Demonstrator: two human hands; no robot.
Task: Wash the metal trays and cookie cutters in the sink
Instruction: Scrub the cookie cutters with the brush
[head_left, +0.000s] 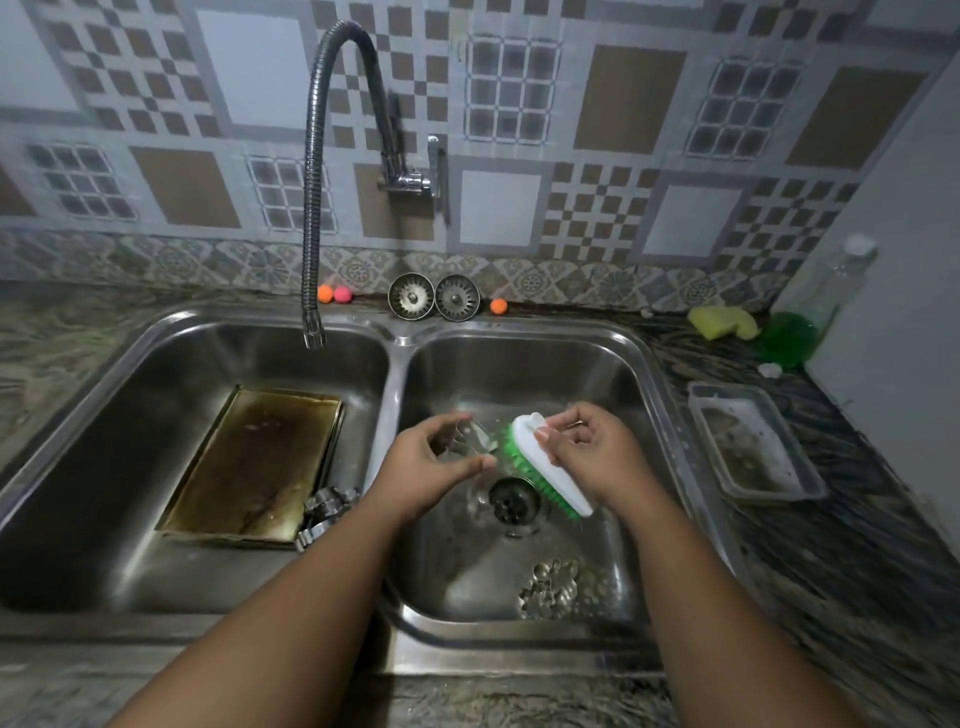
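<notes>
Over the right basin of the steel sink (631, 364), my left hand (434, 462) pinches a small metal cookie cutter (475, 439). My right hand (592, 449) grips a white scrub brush with green bristles (545, 467), its bristles against the cutter. A stained metal tray (254, 467) leans in the left basin. Two cookie cutters (324, 512) lie beside the tray's right corner. Several more cutters (550, 590) sit in a heap on the right basin's floor.
A flexible tap (314, 182) hangs over the left basin. Two strainer plugs (434, 297) and small coloured balls stand on the back ledge. On the right counter are a clear plastic tray (756, 441), a yellow sponge (722, 322) and a bottle of green soap (789, 338).
</notes>
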